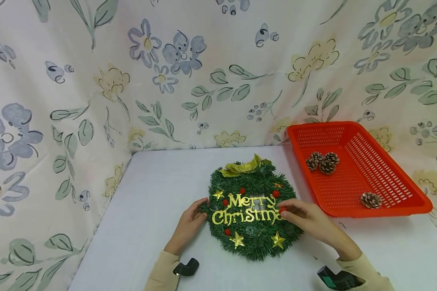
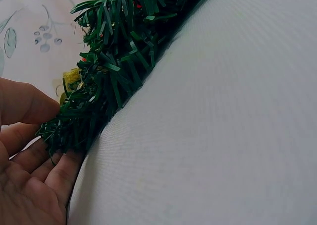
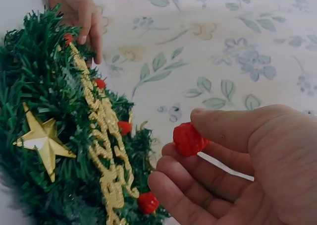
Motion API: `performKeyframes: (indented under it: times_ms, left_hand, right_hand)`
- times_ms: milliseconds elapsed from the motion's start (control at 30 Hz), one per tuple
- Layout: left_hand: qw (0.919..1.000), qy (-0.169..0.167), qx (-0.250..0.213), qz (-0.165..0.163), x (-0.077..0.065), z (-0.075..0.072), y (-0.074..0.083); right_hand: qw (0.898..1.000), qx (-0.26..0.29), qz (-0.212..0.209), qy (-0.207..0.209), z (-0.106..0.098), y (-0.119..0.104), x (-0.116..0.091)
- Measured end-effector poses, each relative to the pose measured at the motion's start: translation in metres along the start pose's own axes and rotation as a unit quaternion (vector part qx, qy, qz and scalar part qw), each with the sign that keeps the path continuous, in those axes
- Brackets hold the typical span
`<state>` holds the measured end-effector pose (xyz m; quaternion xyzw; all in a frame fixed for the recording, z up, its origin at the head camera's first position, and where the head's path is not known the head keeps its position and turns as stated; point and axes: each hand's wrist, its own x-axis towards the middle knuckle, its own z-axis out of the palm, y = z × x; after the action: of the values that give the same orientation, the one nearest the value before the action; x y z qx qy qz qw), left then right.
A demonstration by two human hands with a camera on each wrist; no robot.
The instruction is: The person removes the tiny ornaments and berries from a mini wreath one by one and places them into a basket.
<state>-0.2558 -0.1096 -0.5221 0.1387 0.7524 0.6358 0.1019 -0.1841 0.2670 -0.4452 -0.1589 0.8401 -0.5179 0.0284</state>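
Observation:
A green Christmas wreath (image 1: pixel 253 248) lies on the white table, bearing gold "Merry Christmas" lettering (image 1: pixel 230 217), gold stars (image 1: pixel 237 240), small red balls and a gold ribbon bow (image 1: pixel 242 167) at its far side. My left hand (image 1: pixel 188 223) holds the wreath's left edge; in the left wrist view its thumb rests on the greenery (image 2: pixel 116 69) with the fingers below. Over the wreath's right side, my right hand (image 1: pixel 307 220) pinches a small red ball (image 3: pixel 188 139) between thumb and fingers. Another red ball (image 3: pixel 148 203) sits in the wreath close by.
A red plastic basket (image 1: pixel 389 169) stands at the right, with several pine cones (image 1: pixel 327 166) at its left and a single pine cone (image 1: pixel 371 200) near its front. Small dark bits lie on the white table (image 1: pixel 160 186) in front of the basket. A flowered cloth (image 1: pixel 218 109) hangs behind.

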Motion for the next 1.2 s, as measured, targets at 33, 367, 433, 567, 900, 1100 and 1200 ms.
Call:
performKeyframes:
  times_ms: [33, 367, 433, 567, 900, 1100, 1200]
  left_hand:
    - [1.0, 0.0, 0.0, 0.0, 0.0, 0.0, 0.0]
    - [1.0, 0.001, 0.009, 0.0, 0.0, 0.0, 0.0]
    - [0.9999, 0.003, 0.01, -0.003, 0.0, 0.0, 0.0]
    - [1.0, 0.002, 0.005, -0.006, 0.0, 0.0, -0.001]
    - [1.0, 0.001, 0.005, -0.003, 0.0, 0.0, 0.0]
    - [1.0, 0.003, 0.0, -0.002, 0.0, 0.0, 0.0]
    - [1.0, 0.002, 0.0, -0.001, 0.0, 0.0, 0.001]
  right_hand:
    - [1.0, 0.003, 0.0, -0.003, 0.0, -0.001, 0.001]
    - [0.999, -0.007, -0.037, -0.008, 0.0, -0.013, 0.014]
    - [0.999, -0.01, -0.046, -0.006, 0.0, -0.015, 0.016]
    - [0.999, -0.011, -0.046, -0.01, -0.001, -0.018, 0.019]
    - [0.999, -0.011, -0.049, -0.014, -0.002, -0.021, 0.025]
    - [0.999, -0.013, -0.048, -0.015, -0.003, -0.024, 0.028]
    - [0.999, -0.012, -0.046, -0.016, -0.005, -0.025, 0.029]
